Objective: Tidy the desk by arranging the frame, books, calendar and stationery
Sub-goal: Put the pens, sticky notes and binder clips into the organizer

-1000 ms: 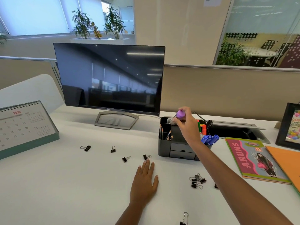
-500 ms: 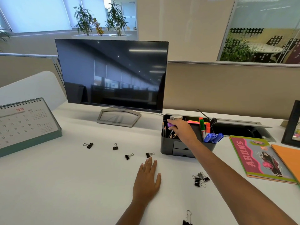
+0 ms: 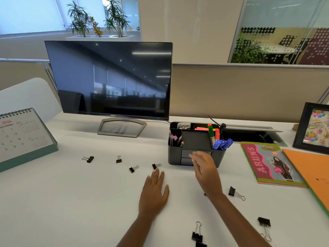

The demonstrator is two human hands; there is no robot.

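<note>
head view: organizer (image 3: 195, 145) sits on the white desk (image 3: 71, 202), just right of the monitor (image 3: 110, 81) base. left hand (image 3: 154, 190) lies flat, palm down, on the desk in front-left of the organizer, fingers together and stretched, holding nothing; its fingertips are just short of a binder clip (image 3: 156, 165). right hand (image 3: 206, 171) is raised in front of the organizer's drawers, blurred, fingers loosely spread, empty. in the organizer: pencils (image 3: 175, 140) in the left slot, green and orange markers (image 3: 212, 134) and blue markers (image 3: 222, 143) on the right, pink sticky notes (image 3: 201, 129) at the back. more clips left of the organizer in a loose row (image 3: 88, 159) (image 3: 118, 159) (image 3: 133, 169), others in front-right of it (image 3: 235, 192) (image 3: 264, 224) (image 3: 197, 234). calendar (image 3: 23, 138) stands far left of the organizer, past the monitor. book (image 3: 270, 163) lies flat right of the organizer, an orange folder (image 3: 313, 175) overlapping its right edge. frame (image 3: 313, 129) stands upright right of the organizer, behind the folder, beside an open cable tray (image 3: 249, 136).
</note>
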